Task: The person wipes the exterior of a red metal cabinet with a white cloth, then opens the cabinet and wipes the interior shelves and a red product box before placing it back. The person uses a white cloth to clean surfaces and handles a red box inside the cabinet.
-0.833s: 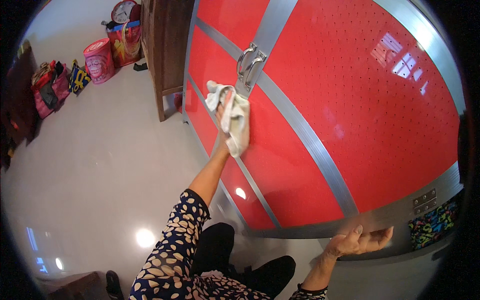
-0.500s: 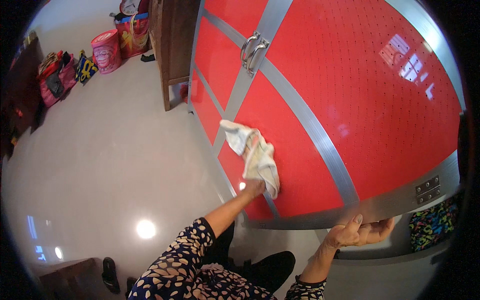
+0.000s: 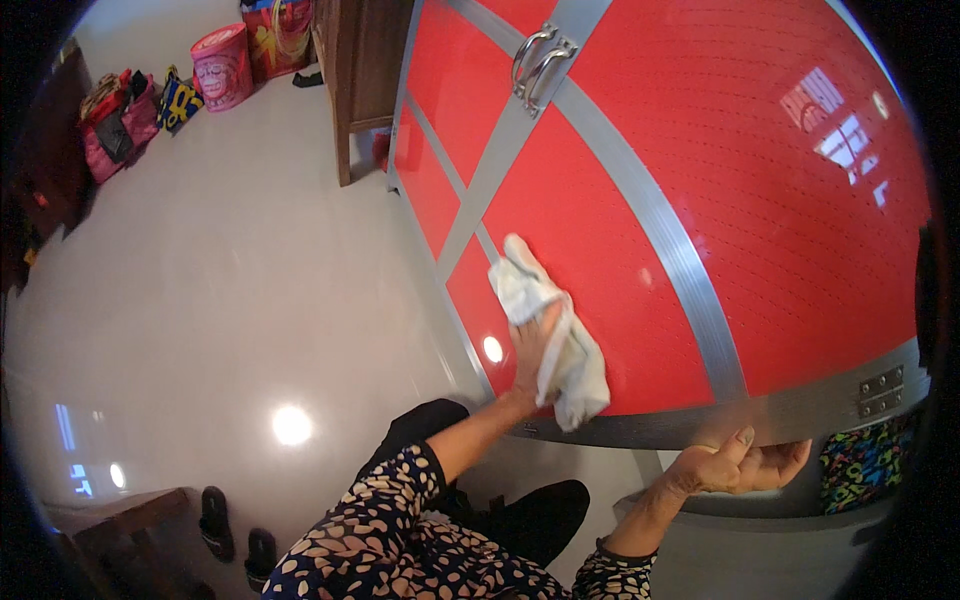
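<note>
One cloth [image 3: 582,372], likely soft, light; grip mid-bunch. Left hand [image 3: 527,352] clasping it; right hand [image 3: 727,468], at cloth's four o'clock, loosely spread.

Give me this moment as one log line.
left hand: holding white cloth on red panel | right hand: at grey metal edge | metal handles: untouched

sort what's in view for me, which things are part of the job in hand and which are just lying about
In use:
- white cloth, in the left hand, against the red door
- red door with metal strips
- right hand, at the door's lower edge

Lying about:
- pink tub
- pink bag
- dark slippers
</note>
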### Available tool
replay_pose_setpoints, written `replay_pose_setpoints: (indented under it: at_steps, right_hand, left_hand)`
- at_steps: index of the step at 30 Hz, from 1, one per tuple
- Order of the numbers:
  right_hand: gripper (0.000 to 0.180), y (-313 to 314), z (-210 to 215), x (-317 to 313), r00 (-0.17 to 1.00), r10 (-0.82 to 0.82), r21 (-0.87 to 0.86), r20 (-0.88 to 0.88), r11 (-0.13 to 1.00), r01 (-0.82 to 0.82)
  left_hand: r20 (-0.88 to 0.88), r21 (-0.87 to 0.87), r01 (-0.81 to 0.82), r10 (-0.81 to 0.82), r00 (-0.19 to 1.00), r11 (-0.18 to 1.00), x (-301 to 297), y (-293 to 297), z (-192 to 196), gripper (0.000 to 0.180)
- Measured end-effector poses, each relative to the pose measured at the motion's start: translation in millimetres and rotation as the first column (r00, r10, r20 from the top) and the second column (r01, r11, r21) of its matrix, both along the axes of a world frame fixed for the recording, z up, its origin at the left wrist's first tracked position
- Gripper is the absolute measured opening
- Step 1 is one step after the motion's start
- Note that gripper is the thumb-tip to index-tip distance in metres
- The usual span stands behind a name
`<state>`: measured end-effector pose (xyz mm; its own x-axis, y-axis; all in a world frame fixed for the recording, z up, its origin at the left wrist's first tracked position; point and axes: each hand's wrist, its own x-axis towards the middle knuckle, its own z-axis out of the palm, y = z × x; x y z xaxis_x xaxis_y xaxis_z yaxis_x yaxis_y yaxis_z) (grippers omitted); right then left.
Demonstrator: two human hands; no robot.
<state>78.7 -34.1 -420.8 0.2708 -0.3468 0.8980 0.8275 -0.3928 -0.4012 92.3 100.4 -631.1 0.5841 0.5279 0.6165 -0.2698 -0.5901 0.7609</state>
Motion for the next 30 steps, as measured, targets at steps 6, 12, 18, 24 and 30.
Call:
replay_pose_setpoints:
  at_steps: [6,12,18,24,30]
  right_hand:
    - [0.07,-11,-1,1,0.997,-0.061,-0.046,0.045,0.997,0.063]
    - [0.068,-26,-4,6,0.994,-0.091,-0.132,0.055,0.986,0.097]
    - [0.068,3,3,1,0.998,0.029,-0.024,0.052,0.999,-0.028]
    - [0.074,-7,3,3,0.999,0.023,-0.016,0.031,1.0,-0.023]
    - [0.071,-11,1,3,0.999,0.003,-0.049,0.041,0.999,-0.001]
  left_hand:
    - [0.1,-0.172,-0.089,0.107,0.989,0.981,37,109,-4,0.078]
    - [0.103,-0.357,-0.145,0.193,0.976,0.923,65,157,-27,0.078]
    - [0.008,-0.501,-0.135,0.161,0.987,0.855,55,80,-76,0.079]
    - [-0.151,-0.471,-0.063,-0.01,0.988,0.88,-1,-74,-88,0.08]
    - [-0.055,-0.131,0.139,-0.147,0.988,0.982,-56,-122,-74,0.081]
